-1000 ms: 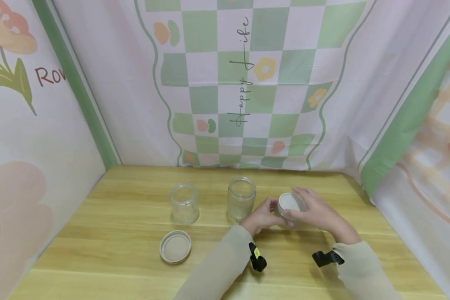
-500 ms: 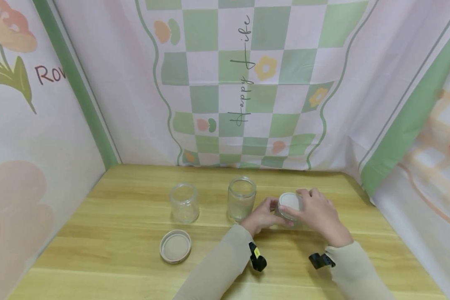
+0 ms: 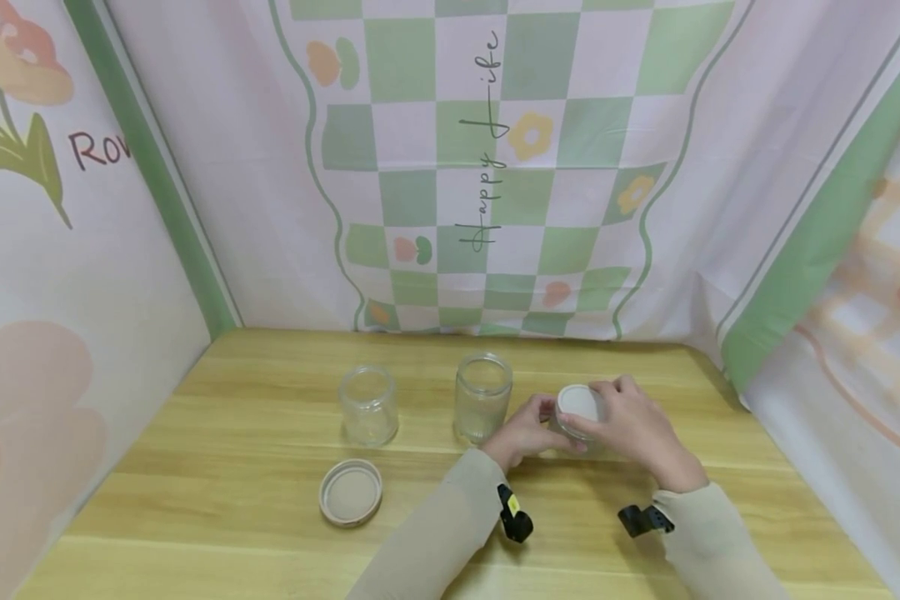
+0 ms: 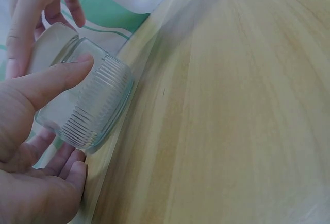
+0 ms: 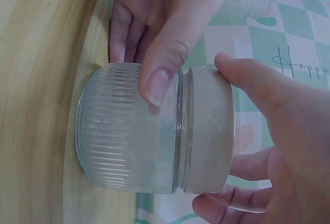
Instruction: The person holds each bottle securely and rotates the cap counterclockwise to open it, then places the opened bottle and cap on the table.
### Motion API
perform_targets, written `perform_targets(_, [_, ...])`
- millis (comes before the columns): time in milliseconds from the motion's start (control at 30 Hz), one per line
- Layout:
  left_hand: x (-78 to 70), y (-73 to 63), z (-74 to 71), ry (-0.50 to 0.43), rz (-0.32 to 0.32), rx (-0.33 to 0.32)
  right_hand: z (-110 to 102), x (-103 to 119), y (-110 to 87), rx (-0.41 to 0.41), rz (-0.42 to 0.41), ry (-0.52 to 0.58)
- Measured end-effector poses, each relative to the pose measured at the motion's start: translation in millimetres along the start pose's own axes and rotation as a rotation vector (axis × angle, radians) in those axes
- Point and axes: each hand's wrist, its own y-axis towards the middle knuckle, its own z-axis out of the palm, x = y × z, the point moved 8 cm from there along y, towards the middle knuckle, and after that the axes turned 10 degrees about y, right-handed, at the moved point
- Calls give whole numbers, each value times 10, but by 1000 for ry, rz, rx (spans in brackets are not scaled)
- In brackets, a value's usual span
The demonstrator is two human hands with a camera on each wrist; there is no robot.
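Observation:
On the right of the table stands a ribbed glass jar (image 5: 111, 126) with a pale lid (image 3: 579, 402) on its mouth. My left hand (image 3: 528, 432) grips the jar's body, its thumb across the near side and the other fingers behind. Around the lid's rim curl the thumb and fingers of my right hand (image 3: 637, 425); in the right wrist view they hold it from opposite sides. Left of my left hand stands a taller open glass jar (image 3: 483, 400), its base near that hand. Parts of the gripped jar are hidden by both hands in the head view.
A short open glass jar (image 3: 368, 406) stands further left. In front of it a loose lid (image 3: 351, 493) lies on the wooden table (image 3: 217, 467), inner side up. A checkered cloth (image 3: 468, 192) hangs behind the table's far edge.
My right hand has shifted slightly left and turned round the lid, mostly in the first half second. The left hand, the jar under it and the other jars have stayed in place.

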Motion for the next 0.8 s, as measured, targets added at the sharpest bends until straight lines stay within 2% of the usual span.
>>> perform_targets(333, [7, 3, -2, 5, -1, 1, -5, -29, 14, 65, -24, 76])
perform_targets(600, [7, -7, -9, -1, -7, 4, -32, -45, 1, 114, -120, 216])
perform_targets(800, [6, -7, -6, 8, -6, -2, -31, -17, -13, 149, -183, 233])
